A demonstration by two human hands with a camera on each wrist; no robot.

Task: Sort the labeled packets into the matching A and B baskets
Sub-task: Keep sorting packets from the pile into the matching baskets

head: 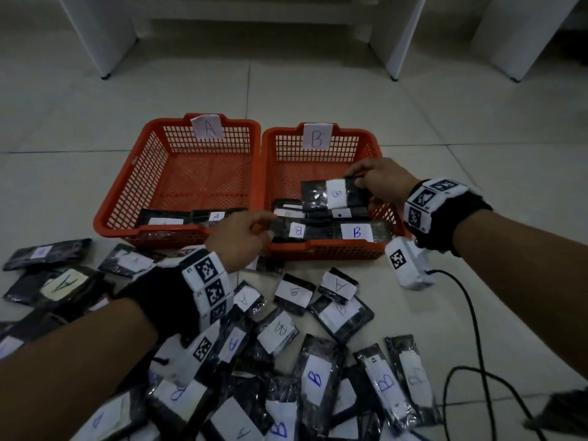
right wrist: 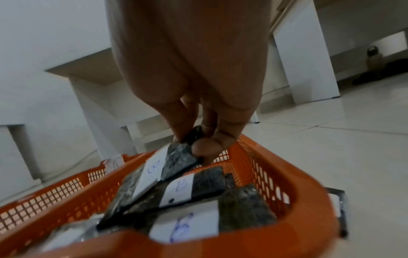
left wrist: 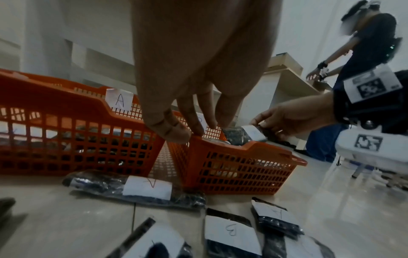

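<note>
Two orange baskets stand side by side on the floor, basket A (head: 159,234) on the left and basket B (head: 327,247) on the right. My right hand (head: 359,181) pinches the end of a black packet labelled B (head: 318,195) and holds it level above the packets lying in basket B (right wrist: 287,192); thumb and fingers grip its dark end (right wrist: 187,153). My left hand (head: 269,222) reaches over basket B's front left corner (left wrist: 264,146), fingertips at the end of another B packet (head: 299,231) lying inside. Whether they still pinch it is hidden by the rim.
A heap of black packets labelled A and B (head: 286,361) covers the tiled floor in front of the baskets. A black cable (head: 471,313) runs along the right. White table legs (head: 105,36) stand behind. Another person (left wrist: 371,43) is at the far right.
</note>
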